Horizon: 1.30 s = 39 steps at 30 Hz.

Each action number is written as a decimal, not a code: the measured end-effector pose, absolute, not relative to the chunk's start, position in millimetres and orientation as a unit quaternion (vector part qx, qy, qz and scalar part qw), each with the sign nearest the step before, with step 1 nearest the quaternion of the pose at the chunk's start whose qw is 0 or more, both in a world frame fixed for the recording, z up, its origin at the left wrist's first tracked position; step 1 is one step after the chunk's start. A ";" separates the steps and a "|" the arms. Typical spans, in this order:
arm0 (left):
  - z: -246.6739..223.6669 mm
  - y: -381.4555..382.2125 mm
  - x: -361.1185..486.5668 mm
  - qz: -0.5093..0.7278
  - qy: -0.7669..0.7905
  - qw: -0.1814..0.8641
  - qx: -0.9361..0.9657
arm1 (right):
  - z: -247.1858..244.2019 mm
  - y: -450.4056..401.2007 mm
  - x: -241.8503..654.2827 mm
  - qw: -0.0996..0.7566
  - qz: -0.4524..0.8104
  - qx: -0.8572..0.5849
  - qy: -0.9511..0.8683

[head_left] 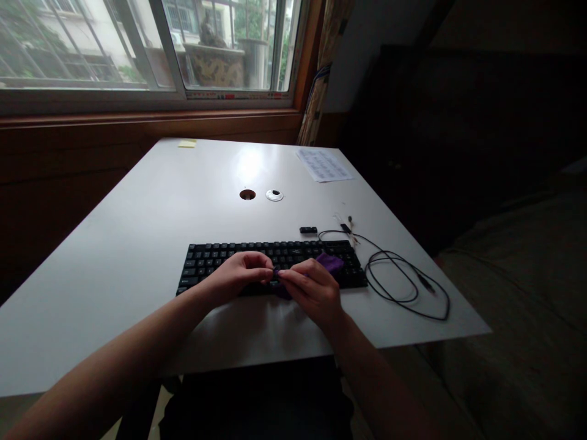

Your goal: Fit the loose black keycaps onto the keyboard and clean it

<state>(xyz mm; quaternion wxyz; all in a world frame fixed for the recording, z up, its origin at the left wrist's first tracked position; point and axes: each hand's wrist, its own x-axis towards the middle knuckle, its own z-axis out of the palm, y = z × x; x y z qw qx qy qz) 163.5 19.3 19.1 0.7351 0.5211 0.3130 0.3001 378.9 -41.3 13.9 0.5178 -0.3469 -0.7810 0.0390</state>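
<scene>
Keyboard, one, beneath two hands, one purple cloth in the right

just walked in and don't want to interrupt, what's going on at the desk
Someone's bare hands meet over a black keyboard. The right hand has a purple cloth, and the fingertips of both it and the left hand close around something too small to make out. The keyboard's cable lies coiled to the right, and a small black piece sits just behind the keyboard.
</scene>
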 end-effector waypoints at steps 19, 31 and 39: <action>16.2 21.8 164.0 0.306 0.308 0.739 0.515 | 15.3 -40.5 375.0 0.539 0.073 -0.374 -0.751; 15.5 20.8 163.8 0.314 0.284 0.764 0.487 | 14.9 -39.7 373.8 0.535 0.092 -0.385 -0.747; 11.9 21.9 161.9 0.315 0.299 0.764 0.478 | 14.8 -39.4 373.7 0.533 0.086 -0.394 -0.744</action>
